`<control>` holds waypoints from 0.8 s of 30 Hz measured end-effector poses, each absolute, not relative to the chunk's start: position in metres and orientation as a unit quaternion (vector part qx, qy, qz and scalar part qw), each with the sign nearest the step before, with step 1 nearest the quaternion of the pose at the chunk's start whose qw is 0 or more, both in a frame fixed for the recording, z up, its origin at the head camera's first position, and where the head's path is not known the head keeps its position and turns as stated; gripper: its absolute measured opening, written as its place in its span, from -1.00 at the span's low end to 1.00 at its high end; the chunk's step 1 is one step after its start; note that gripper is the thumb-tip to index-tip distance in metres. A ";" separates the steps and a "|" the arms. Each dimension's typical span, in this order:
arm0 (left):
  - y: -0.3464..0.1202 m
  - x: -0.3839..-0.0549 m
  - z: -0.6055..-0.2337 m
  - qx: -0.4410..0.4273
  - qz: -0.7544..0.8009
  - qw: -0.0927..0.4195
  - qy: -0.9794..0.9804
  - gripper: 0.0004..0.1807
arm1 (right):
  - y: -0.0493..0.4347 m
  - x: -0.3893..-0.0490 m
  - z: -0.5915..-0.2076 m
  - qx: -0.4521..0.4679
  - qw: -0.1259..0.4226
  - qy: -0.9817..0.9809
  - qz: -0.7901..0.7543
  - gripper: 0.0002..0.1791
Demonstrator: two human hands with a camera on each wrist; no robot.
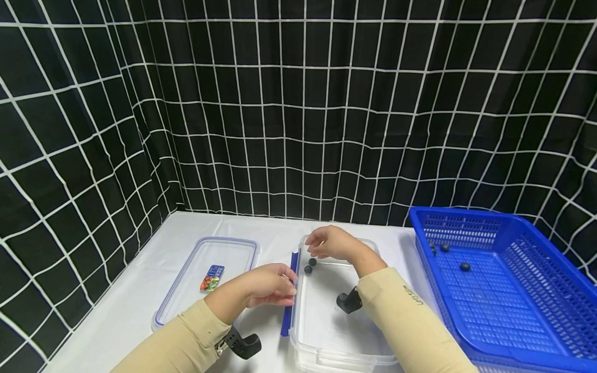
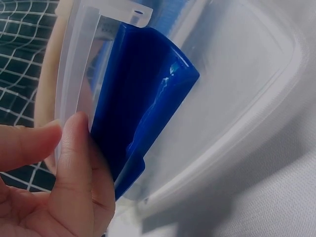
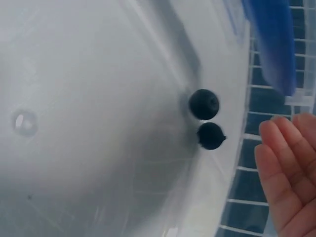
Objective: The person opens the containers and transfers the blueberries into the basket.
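Note:
Two blueberries (image 1: 308, 269) (image 3: 204, 104) lie side by side at the far left inside a clear plastic container (image 1: 342, 331). My left hand (image 1: 270, 286) pinches the container's left rim between thumb and fingers, beside a folded-down blue latch (image 2: 143, 98). Over the container's far end is my right hand (image 1: 332, 242), just above the blueberries and apart from them. Its fingers (image 3: 284, 165) are loosely bent, and I see nothing in them. The head view hides part of the container behind the right forearm.
A blue plastic basket (image 1: 508, 305) stands at the right, with several blueberries (image 1: 465, 266) near its left side. On the left, a clear lid (image 1: 186, 290) with a colourful label (image 1: 212, 278) lies on the white table (image 1: 116, 311). Black gridded cloth (image 1: 298, 103) hangs behind.

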State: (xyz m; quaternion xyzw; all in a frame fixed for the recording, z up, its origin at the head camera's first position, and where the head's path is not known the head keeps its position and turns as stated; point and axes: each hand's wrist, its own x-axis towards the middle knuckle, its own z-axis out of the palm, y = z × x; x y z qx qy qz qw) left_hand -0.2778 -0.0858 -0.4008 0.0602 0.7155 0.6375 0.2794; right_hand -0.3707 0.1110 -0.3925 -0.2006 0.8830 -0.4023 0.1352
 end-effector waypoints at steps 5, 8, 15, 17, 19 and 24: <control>-0.086 -0.278 -0.400 0.061 0.637 0.280 0.715 -0.68 | 0.109 -0.368 -0.398 -0.214 0.162 0.912 -0.310 -0.77; -0.086 -0.277 -0.399 0.060 0.636 0.279 0.717 -0.67 | 0.106 -0.367 -0.400 -0.225 0.165 0.922 -0.269 -0.75; -0.086 -0.276 -0.398 0.060 0.635 0.279 0.717 -0.68 | 0.103 -0.365 -0.406 -0.230 0.170 0.926 -0.246 -0.70; -0.086 -0.276 -0.398 0.061 0.635 0.278 0.719 -0.69 | 0.102 -0.364 -0.407 -0.236 0.174 0.923 -0.248 -0.70; -0.086 -0.276 -0.398 0.060 0.634 0.277 0.720 -0.69 | 0.102 -0.364 -0.407 -0.245 0.177 0.921 -0.248 -0.70; -0.086 -0.275 -0.397 0.061 0.632 0.278 0.720 -0.69 | 0.104 -0.363 -0.405 -0.241 0.185 0.916 -0.264 -0.74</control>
